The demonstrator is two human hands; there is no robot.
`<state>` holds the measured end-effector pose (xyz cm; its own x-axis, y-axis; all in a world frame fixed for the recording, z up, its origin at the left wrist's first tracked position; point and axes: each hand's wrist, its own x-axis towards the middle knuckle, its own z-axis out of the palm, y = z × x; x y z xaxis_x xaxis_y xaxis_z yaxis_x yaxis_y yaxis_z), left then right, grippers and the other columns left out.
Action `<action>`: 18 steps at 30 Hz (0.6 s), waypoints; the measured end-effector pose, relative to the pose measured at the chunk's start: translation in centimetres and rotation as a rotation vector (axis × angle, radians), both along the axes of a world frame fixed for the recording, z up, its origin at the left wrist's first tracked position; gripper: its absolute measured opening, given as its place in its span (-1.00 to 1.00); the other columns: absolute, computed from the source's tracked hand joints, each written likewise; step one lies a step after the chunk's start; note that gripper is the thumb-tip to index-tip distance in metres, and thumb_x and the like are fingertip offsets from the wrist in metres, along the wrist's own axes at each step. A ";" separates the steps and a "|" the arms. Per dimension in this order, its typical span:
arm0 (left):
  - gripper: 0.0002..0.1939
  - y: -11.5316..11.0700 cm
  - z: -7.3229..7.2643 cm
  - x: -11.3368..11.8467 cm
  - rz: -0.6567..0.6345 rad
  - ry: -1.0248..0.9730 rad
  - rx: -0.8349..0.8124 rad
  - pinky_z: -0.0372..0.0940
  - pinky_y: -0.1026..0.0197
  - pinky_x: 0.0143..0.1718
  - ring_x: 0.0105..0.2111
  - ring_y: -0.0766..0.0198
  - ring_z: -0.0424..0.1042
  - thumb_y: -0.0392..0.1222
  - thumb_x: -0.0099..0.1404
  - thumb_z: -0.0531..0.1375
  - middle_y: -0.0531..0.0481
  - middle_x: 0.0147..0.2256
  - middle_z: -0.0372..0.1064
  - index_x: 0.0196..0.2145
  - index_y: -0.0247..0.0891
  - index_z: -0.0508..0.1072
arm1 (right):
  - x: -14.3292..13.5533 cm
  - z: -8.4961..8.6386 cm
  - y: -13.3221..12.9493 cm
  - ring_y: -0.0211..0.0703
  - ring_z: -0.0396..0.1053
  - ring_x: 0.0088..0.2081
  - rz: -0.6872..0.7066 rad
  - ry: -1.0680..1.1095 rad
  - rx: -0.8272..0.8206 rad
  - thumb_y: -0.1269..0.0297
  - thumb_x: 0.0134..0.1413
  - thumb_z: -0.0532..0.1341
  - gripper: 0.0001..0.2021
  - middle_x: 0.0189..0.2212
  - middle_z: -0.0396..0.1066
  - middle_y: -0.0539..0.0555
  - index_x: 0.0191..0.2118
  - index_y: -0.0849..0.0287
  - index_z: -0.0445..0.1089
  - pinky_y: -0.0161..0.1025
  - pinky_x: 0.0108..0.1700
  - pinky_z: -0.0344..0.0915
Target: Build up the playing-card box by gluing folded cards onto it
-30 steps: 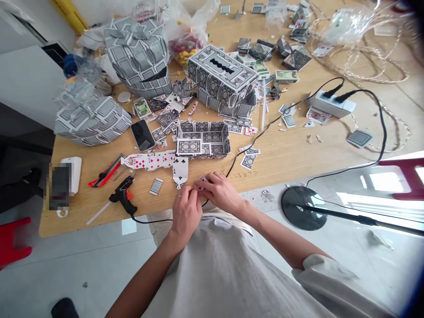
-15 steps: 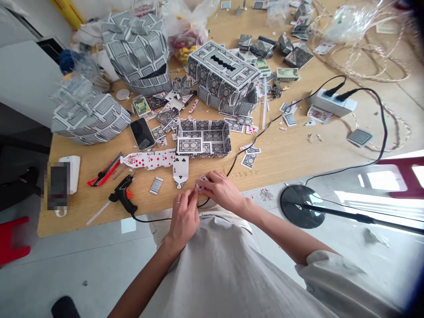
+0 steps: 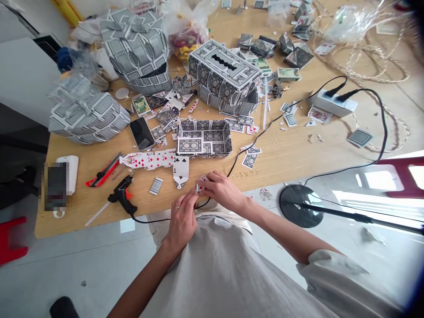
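Observation:
Between my hands, at the front edge of the table, is a small playing card [image 3: 201, 183] with red marks. My right hand [image 3: 222, 190] is closed on its right side, thumb and fingers pinching it. My left hand [image 3: 183, 217], with a ring on one finger, has its fingertips together at the card's lower left edge. Just beyond lies a strip of overlapping playing cards [image 3: 152, 160] that ends in a black-suit card [image 3: 180, 170] with a folded tip. An open box made of cards [image 3: 217, 139] stands behind it. One small folded card [image 3: 156, 186] lies left of my hands.
A black glue gun [image 3: 122, 194], a red utility knife [image 3: 103, 171] and a phone [image 3: 142, 133] lie to the left. Woven card baskets [image 3: 135, 53] and a lidded card box [image 3: 225, 70] stand behind. A black cable [image 3: 241, 152] crosses toward a power strip [image 3: 334, 102].
My left hand has shifted slightly left and down, leaving a little more of the card showing. My right hand stays almost in place on it.

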<state>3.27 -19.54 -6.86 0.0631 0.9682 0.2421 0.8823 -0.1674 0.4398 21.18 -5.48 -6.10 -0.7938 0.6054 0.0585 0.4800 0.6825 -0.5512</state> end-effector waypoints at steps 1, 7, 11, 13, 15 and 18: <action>-0.43 -0.1 -0.1 0.0 0.009 0.001 0.003 0.35 -0.04 0.22 0.21 0.05 0.48 -0.49 0.50 0.01 -0.25 0.18 0.52 0.40 -0.23 0.23 | 0.0 -0.1 0.0 0.06 0.36 -0.10 -0.001 -0.001 -0.004 0.17 0.41 0.31 -0.69 -0.17 0.46 0.19 0.16 0.14 0.55 -0.06 0.01 0.34; -0.38 0.0 0.5 -0.2 -0.036 0.166 -0.041 0.34 -0.03 0.18 0.22 0.00 0.48 -0.48 0.48 0.04 -0.31 0.23 0.50 0.43 -0.26 0.18 | 0.0 -0.2 0.1 0.06 0.36 -0.10 0.004 -0.014 -0.009 0.16 0.41 0.31 -0.69 -0.16 0.46 0.19 0.16 0.14 0.54 -0.06 0.01 0.34; -0.48 0.5 1.3 -0.3 -0.089 0.247 -0.090 0.28 -0.08 0.25 0.30 -0.04 0.40 -0.45 0.49 0.06 -0.25 0.29 0.45 0.34 -0.27 0.33 | 0.0 0.1 0.3 0.06 0.35 -0.11 0.026 -0.034 0.007 0.18 0.43 0.29 -0.71 -0.16 0.46 0.20 0.14 0.16 0.55 -0.06 0.00 0.34; -0.52 0.8 1.6 -0.3 -0.104 0.234 -0.100 0.26 -0.07 0.27 0.33 -0.03 0.37 -0.44 0.49 0.06 -0.24 0.31 0.44 0.30 -0.25 0.39 | 0.0 0.2 0.3 0.07 0.35 -0.12 0.026 -0.031 0.008 0.18 0.43 0.28 -0.71 -0.18 0.46 0.20 0.13 0.16 0.55 -0.06 -0.02 0.35; -0.52 1.0 1.7 -0.3 -0.114 0.205 -0.113 0.26 -0.06 0.28 0.34 -0.01 0.36 -0.44 0.49 0.06 -0.23 0.31 0.44 0.29 -0.23 0.41 | 0.0 0.2 0.3 0.06 0.35 -0.12 0.024 -0.020 0.002 0.18 0.44 0.28 -0.72 -0.17 0.45 0.20 0.12 0.15 0.55 -0.06 -0.02 0.35; -0.53 1.3 2.0 -0.5 -0.120 0.168 -0.146 0.26 -0.06 0.27 0.31 -0.01 0.38 -0.43 0.49 0.06 -0.22 0.29 0.45 0.28 -0.22 0.42 | 0.0 0.2 0.2 0.05 0.36 -0.11 0.022 -0.008 -0.002 0.20 0.45 0.27 -0.73 -0.16 0.45 0.20 0.13 0.15 0.54 -0.07 -0.02 0.36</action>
